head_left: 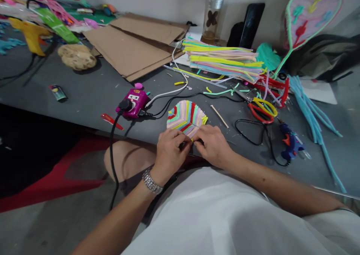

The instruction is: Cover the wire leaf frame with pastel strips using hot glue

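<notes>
Left hand [170, 154] and right hand [211, 146] meet at the near edge of a striped pipe-cleaner panel [186, 118], located at the front edge of the grey surface [84, 93]. Left fingers [176, 135] and right fingers [203, 135] are clenched on the panel from both sides. Step in hand is judged to be pinching or seating strips at that edge; loose yellow ends at the panel's 3 o'clock side appear to call for attention.

A metal wristwatch [152, 180] is worn on the left wrist. Close by at 9 o'clock, a magenta power socket [133, 103] is plugged in, with a red-handled cutter [111, 121] beside it. At 3 o'clock lie a wooden stick [219, 116], red-and-yellow scissors [261, 110] and a blue hot glue gun [291, 142]. Further out, a pipe-cleaner bundle [222, 60] is stacked at 1 o'clock and cardboard sheets [135, 45] at 11 o'clock. A glass bottle [212, 13] stands at 12 o'clock.

The pinch point is hidden by the hands. A dark item between them cannot be identified. The panel's underside is not visible.
</notes>
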`<state>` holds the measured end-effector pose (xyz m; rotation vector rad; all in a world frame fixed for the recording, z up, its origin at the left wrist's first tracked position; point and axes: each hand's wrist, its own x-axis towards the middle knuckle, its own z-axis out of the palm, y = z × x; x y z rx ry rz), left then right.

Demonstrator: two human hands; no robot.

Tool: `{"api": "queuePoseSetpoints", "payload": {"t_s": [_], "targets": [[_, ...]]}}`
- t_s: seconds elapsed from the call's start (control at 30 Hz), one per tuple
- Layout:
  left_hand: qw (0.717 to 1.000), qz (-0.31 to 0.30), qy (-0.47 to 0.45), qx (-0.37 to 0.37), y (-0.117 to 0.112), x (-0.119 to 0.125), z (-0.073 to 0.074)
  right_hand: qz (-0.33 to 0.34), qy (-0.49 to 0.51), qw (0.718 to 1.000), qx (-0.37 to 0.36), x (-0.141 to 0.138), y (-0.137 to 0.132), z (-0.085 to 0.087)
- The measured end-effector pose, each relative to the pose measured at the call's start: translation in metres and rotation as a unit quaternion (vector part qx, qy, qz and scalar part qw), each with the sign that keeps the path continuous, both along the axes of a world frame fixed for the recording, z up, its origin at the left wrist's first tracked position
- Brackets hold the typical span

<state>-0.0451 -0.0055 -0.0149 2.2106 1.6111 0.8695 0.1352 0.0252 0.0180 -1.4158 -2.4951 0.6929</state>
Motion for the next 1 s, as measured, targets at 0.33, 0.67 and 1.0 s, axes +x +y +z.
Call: {"api": "queuePoseSetpoints", "payload": {"t_s": [0.33,0.67,1.0], "targets": [[0.999,0.004,0.002,-0.033,0.005,0.001,0.006,0.024,0.045,0.999,0.014,0.002,-0.001,-0.004],[0.999,0.012,0.013,-0.033,0.002,0.004,0.007,0.118,0.056,0.988,0.079,0.015,0.012,-0.009],[0.998,0.016,0.013,-0.057,0.002,0.007,0.01,-0.069,-0.156,0.97,0.174,0.023,0.043,-0.009]]}}
